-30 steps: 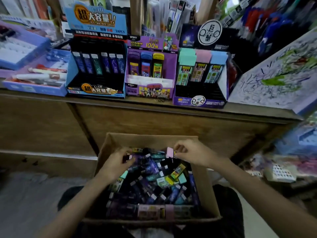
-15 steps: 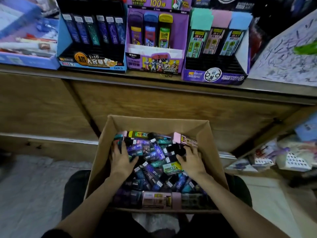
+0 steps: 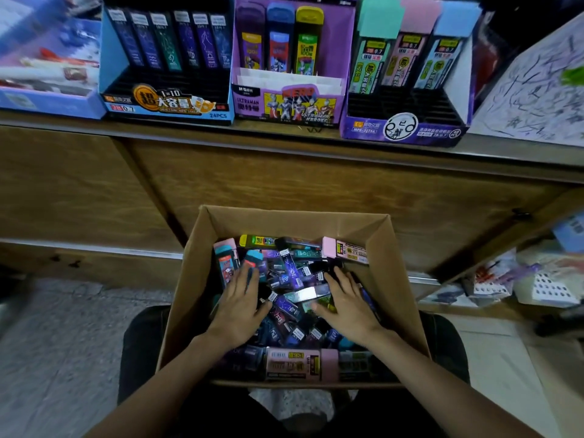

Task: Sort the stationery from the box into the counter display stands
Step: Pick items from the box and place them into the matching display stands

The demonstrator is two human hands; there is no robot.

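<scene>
My left hand [image 3: 240, 306] and right hand [image 3: 347, 306] lie flat and open on the little purple, blue and pink cases [image 3: 289, 273], holding none. The cases fill the brown box [image 3: 294, 222] on my lap, by the desk [image 3: 284, 135].

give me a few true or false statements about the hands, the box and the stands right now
1. The left hand and right hand both rest on the pile of cases inside the cardboard box. True.
2. The right hand is lifting a case out. False: its fingers lie flat on the pile.
3. The purple stand on the counter holds three upright cases. True.
4. The box sits on the counter. False: it sits below the counter, before the person.
</scene>
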